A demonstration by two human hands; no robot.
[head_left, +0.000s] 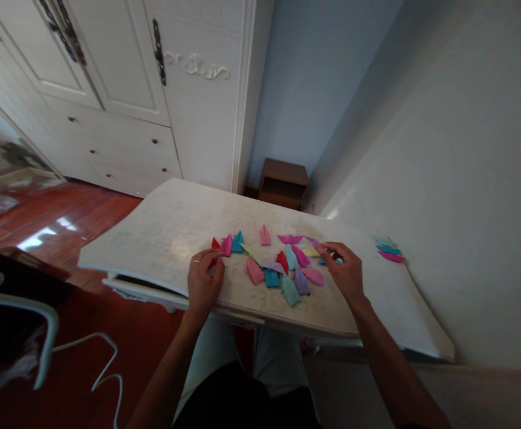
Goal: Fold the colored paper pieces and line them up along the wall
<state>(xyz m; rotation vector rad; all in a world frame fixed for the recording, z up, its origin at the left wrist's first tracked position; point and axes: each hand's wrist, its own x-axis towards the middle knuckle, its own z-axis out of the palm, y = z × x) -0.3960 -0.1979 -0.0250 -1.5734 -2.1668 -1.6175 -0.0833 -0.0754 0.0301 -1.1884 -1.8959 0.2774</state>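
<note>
Two hands (pixel 205 279) (pixel 346 271), twenty-odd folded papers (pixel 290 290)

Papers (pixel 282 261) are pink, blue, red; table (pixel 153 232) white.

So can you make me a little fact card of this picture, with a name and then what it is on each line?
Table: white table, beside a wall
Left hand: wears a ring; at a red folded paper, grip hard to tell
Right hand: fingertips at a purple folded paper, grip hard to tell
Between hands: scattered folded papers, pink, red, blue, green, yellow and purple
Table's right side: a small group of papers, blue and magenta
Beyond table: white wardrobe, small brown cabinet
Floor: reddish-brown floor
</note>
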